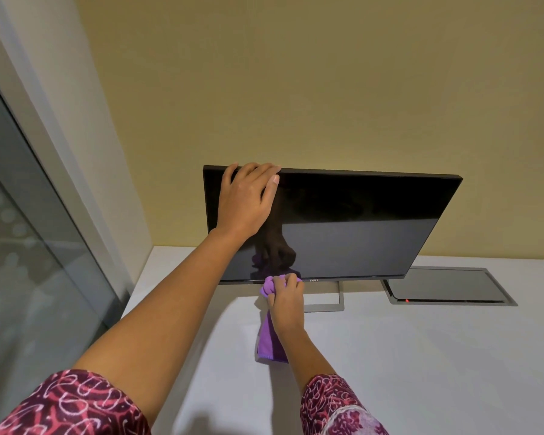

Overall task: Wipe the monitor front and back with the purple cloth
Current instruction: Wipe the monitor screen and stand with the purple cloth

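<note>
Up close, glossy flat monitor (343,221), bunched purple cloth (269,337)

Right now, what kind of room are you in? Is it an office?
Probably an office or meeting room. A monitor stands on a plain white desk, a metal cable hatch is set into the desktop, and a glass partition runs along the left.

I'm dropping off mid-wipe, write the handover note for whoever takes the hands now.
Left hand grips the monitor at its top edge, near the left corner.
Right hand presses the bunched purple cloth to the bottom bezel, left of the logo.
Monitor stands on the white table, screen dark.
Front wipe in progress; coverage cannot be told.
Back faces the wall, unseen; likely still to do.
</note>
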